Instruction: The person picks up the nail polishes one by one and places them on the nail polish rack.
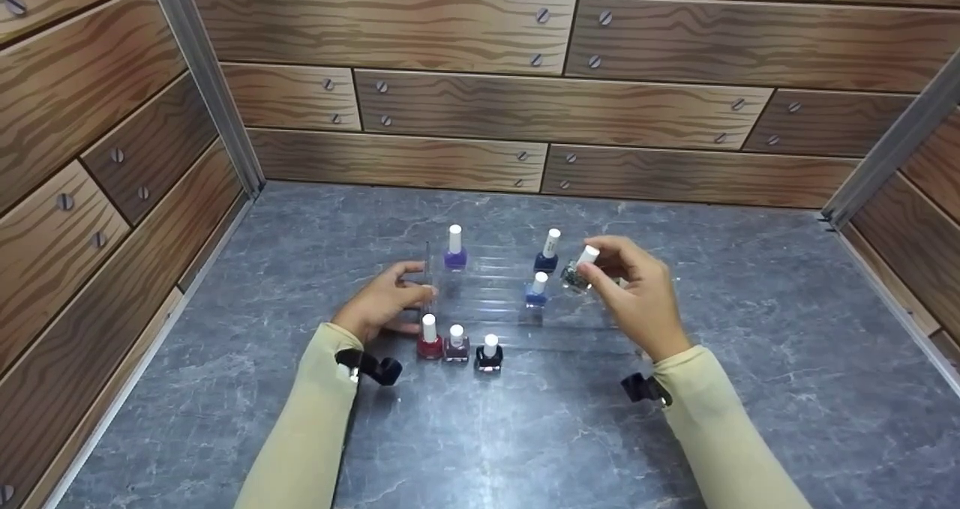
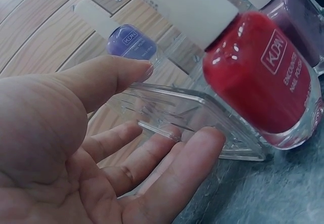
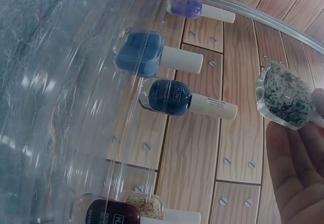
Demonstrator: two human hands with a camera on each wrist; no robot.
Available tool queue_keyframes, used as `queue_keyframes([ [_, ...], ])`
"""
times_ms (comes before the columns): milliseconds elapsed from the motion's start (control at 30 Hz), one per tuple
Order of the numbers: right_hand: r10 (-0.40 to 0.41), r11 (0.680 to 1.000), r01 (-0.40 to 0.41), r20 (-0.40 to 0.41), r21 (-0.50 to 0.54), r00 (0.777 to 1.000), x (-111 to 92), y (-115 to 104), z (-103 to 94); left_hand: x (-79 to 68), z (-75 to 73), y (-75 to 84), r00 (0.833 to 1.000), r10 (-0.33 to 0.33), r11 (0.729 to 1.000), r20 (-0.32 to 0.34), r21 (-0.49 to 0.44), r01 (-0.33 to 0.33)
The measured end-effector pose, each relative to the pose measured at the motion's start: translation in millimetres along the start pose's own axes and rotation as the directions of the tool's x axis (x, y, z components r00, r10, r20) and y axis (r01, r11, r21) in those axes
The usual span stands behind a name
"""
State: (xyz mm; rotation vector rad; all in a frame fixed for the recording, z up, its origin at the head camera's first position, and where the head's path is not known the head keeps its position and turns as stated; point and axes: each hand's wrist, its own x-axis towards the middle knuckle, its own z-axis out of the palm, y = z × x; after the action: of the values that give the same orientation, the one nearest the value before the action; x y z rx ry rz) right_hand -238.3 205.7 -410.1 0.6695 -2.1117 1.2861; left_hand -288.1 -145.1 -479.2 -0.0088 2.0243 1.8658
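Observation:
At the left end of a clear stepped stand [image 1: 491, 315], my left hand [image 1: 386, 299] holds the side panel [image 2: 202, 112], the thumb at its edge and the fingers against its face. My right hand [image 1: 637, 288] pinches a green-flecked glitter nail polish bottle [image 1: 576, 275] with a white cap. It is raised and tilted near the stand's right end. On the stand are a purple nail polish [image 1: 455, 258], a dark blue one [image 1: 547, 260] and a lighter blue one [image 1: 535, 297]. Several more bottles show in the right wrist view, including a dark red one [image 3: 109, 211] and a gold-flecked one [image 3: 147, 203].
In front of the stand, a red nail polish [image 1: 430, 345], a mauve one [image 1: 456, 349] and a black one [image 1: 489, 357] stand in a row, the red close to my left hand. Wood-patterned walls [image 1: 450, 104] enclose the grey marbled tabletop [image 1: 300, 217] at the back and sides.

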Motion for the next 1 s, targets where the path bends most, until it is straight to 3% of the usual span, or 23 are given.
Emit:
queue_keyframes([
  [333,0.078,0.997,-0.077,0.034,-0.005,0.996,-5,0,5.6,-2.0,-1.9,-0.4,1.0,-0.002,1.0,0.003,0.002,0.002],
  [633,0.04,0.997,-0.038,-0.027,0.067,0.999,1,-10,10.7,1.6,-1.7,5.3,1.0,0.015,1.0,-0.001,0.004,-0.015],
  [800,0.071,0.993,-0.081,0.109,0.085,0.992,-5,-15,38.8,2.0,-1.6,4.0,1.0,0.015,1.0,-0.01,0.0,-0.015],
  [1000,0.241,0.963,-0.262,0.237,0.06,0.941,6,-23,72.0,1.1,-0.1,-3.6,1.0,0.008,1.0,-0.009,-0.026,-0.008],
])
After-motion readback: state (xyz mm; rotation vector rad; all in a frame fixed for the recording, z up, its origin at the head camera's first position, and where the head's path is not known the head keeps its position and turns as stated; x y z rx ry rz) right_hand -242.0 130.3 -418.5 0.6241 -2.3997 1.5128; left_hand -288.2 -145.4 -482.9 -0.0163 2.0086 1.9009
